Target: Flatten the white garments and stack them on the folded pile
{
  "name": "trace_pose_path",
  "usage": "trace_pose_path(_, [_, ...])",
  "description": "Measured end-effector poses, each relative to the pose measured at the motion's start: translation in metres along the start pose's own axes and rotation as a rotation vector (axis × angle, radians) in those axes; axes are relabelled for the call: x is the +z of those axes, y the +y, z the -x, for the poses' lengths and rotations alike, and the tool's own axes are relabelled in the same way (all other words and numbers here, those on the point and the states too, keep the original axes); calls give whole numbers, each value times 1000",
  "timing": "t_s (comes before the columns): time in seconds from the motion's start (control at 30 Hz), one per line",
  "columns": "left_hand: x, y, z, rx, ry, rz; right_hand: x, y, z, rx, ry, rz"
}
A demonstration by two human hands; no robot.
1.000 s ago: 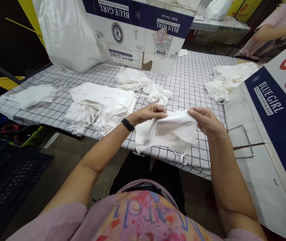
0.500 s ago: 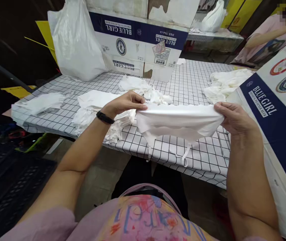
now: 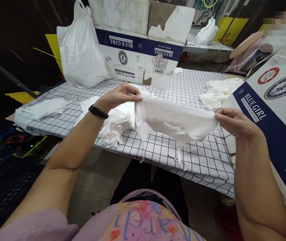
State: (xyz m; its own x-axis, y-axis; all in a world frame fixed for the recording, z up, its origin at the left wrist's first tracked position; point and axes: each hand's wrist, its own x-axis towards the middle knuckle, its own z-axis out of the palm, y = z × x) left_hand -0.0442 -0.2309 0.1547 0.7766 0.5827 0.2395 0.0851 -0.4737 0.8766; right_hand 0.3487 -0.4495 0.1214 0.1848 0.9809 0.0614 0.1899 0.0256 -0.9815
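A white strappy bra top [image 3: 173, 117] is stretched between my hands above the table, its thin straps hanging downward. My left hand [image 3: 124, 95] pinches one upper corner between thumb and fingers. At the opposite corner, my right hand [image 3: 235, 121] grips the cloth the same way, slightly lower than the left. Beneath and left of the held top lies a stack of folded white garments [image 3: 115, 129], partly hidden by my left forearm. Further white pieces [image 3: 139, 88] lie behind my left hand.
The checked tablecloth [image 3: 190, 90] covers the table. At the back stand a cardboard box [image 3: 133, 50] and a full white plastic bag [image 3: 81, 57]. Another box [image 3: 266, 97] rises close to my right arm. White garments lie at left [image 3: 46, 107] and right [image 3: 219, 91]. A person [image 3: 256, 50] is beyond.
The top's right end has dropped a little and its cloth hangs looser, more tilted. Both hands keep their hold. The view has shifted slightly.
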Motion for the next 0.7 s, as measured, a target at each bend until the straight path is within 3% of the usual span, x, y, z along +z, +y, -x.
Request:
trace_pose_path(0.17, [-5, -3, -1, 24, 39, 4, 8, 9, -1, -49, -64, -45])
trace_pose_path(0.37, [-13, 9, 2, 40, 6, -68, 12, 4, -2, 49, -230, 703])
trace_pose_path(0.5, [-17, 16, 4, 64, -10, -231, 18, 0, -2, 21, -203, 845])
trace_pose_path(0.7, [-19, 25, 9, 89, -48, -455, 19, -8, 2, -118, -55, 795])
